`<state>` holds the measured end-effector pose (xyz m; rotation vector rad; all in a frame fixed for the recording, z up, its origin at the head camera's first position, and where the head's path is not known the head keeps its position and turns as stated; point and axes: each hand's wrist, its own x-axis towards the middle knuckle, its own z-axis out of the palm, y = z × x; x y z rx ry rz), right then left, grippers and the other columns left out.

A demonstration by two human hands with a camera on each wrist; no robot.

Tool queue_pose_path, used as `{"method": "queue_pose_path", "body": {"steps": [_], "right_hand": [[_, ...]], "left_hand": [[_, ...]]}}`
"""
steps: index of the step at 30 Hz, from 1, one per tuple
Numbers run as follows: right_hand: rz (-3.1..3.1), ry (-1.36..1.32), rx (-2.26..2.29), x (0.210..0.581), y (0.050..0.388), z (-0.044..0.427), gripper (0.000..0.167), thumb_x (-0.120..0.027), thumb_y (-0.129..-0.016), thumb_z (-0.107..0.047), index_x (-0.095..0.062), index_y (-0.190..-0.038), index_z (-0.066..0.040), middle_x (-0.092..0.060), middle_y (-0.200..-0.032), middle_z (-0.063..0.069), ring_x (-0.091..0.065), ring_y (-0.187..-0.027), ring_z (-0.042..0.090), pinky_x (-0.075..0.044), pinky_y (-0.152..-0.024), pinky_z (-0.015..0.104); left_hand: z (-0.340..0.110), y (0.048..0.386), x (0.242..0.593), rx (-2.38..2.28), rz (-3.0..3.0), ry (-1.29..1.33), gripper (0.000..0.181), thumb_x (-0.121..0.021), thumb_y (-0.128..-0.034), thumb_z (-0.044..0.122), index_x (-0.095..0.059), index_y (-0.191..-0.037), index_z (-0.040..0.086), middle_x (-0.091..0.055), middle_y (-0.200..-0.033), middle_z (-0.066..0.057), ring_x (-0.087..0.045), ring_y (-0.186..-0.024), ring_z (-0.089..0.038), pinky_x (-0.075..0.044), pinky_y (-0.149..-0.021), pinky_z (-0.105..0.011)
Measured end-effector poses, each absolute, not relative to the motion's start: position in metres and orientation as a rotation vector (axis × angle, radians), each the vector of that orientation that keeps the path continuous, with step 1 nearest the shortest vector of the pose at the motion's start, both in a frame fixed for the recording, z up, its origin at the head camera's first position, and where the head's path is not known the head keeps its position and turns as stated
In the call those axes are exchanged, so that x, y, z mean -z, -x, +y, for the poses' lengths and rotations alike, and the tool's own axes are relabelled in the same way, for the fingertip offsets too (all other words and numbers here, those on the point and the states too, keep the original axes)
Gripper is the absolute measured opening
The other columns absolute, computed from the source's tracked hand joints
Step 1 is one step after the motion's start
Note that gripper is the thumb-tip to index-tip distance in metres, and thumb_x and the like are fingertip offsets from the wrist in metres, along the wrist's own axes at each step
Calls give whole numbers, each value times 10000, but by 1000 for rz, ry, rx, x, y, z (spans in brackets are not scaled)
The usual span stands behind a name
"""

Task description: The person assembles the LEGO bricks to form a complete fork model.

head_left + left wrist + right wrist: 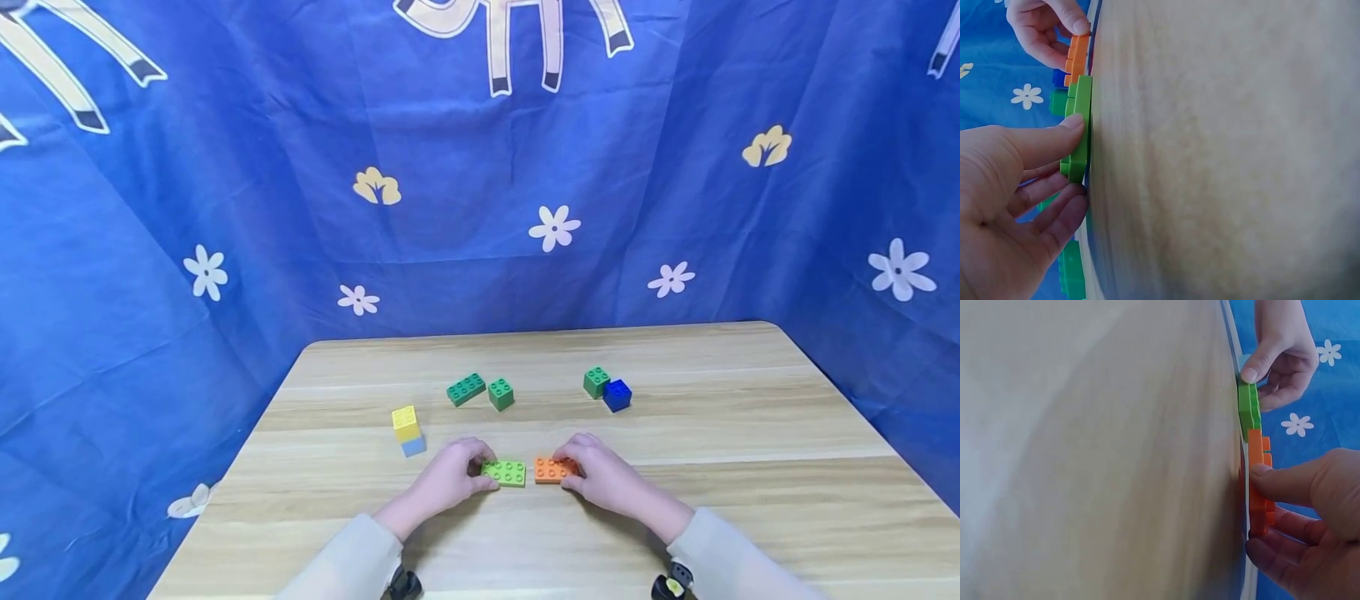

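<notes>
Head view, lower centre: left grip (454, 468) pinches lime brick (512, 474), right grip (600, 477) orange brick (547, 471) (end-to-end, unjoined).

I can read no lettering, label, brand, number or sign on anything from where I stand.

Beyond our left hand (448, 477), the table (720, 433) bears a yellow-and-blue stack (406, 427), a long green brick (467, 390) and a squarish green brick (501, 394); beyond our right hand (602, 477), another green brick (596, 382) and a dark-blue brick (617, 396).
</notes>
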<state>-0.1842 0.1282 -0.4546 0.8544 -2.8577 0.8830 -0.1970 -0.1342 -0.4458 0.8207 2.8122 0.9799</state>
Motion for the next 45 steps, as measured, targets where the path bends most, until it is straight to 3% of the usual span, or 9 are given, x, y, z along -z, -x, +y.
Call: {"method": "queue_pose_path", "body": {"steps": [45], "right_hand": [[-2857,-911,-843,460,186,117,318,-754,-765,-184,-658,-1054,-93,-573,-962,-43,-500,-910,116,-471,-798,321]], "left_hand": [[-132,197,454,-1029,2775,-791,311,-794,-710,226,-675,-984,139,-591,-900,87,-488,-807,-114,-433,-689,-233]]}}
